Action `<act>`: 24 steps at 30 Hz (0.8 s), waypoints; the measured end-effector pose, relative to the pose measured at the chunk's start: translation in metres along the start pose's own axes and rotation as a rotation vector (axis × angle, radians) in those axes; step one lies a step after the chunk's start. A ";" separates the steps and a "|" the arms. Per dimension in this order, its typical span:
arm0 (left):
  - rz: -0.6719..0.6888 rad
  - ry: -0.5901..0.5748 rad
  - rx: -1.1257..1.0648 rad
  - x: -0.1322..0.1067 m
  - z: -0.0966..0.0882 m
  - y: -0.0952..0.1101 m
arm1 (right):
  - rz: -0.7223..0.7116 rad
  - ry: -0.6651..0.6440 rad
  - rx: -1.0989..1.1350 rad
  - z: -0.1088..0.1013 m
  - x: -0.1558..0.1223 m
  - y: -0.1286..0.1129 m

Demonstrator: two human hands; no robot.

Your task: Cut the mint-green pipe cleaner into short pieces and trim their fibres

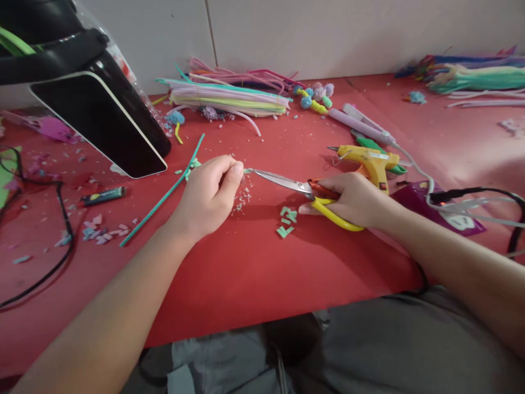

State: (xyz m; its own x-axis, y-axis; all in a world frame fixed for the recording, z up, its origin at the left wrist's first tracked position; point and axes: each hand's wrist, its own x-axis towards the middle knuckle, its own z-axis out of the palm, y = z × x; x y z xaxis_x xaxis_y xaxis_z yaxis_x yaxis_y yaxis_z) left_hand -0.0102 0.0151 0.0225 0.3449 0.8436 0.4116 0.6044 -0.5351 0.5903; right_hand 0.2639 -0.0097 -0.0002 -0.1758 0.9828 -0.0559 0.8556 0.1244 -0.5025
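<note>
My left hand (213,191) is closed in a pinch on a small pale green pipe cleaner piece (246,171), mostly hidden by the thumb and finger. Wrapped round the red and yellow handles of a pair of scissors (287,181) is my right hand (353,202). The blade tips meet the green piece at my left fingertips. Several short green cut pieces (287,220) lie on the red table below the blades. Pale trimmings (244,201) are scattered beside my left hand. A long teal pipe cleaner (159,198) lies left of it.
A yellow glue gun (369,158) and a purple corded tool (363,126) lie at the right, with cables. Bundled pipe cleaners (229,98) rest by the wall. A phone (102,126) leans on a black cylinder at the left. Nearby is a lighter-like tube (103,196).
</note>
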 end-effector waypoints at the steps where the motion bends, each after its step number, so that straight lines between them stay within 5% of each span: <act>1: 0.001 0.001 0.000 0.000 0.000 0.000 | 0.001 0.006 0.004 0.000 0.000 0.000; 24: -0.063 -0.002 -0.038 0.000 0.001 0.001 | -0.014 0.023 0.023 0.002 0.000 0.003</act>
State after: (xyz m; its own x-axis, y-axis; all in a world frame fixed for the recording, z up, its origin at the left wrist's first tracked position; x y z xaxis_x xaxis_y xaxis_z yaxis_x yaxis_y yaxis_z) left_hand -0.0088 0.0142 0.0225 0.3087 0.8758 0.3710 0.5975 -0.4820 0.6408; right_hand 0.2655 -0.0091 -0.0029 -0.1760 0.9839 -0.0294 0.8418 0.1350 -0.5227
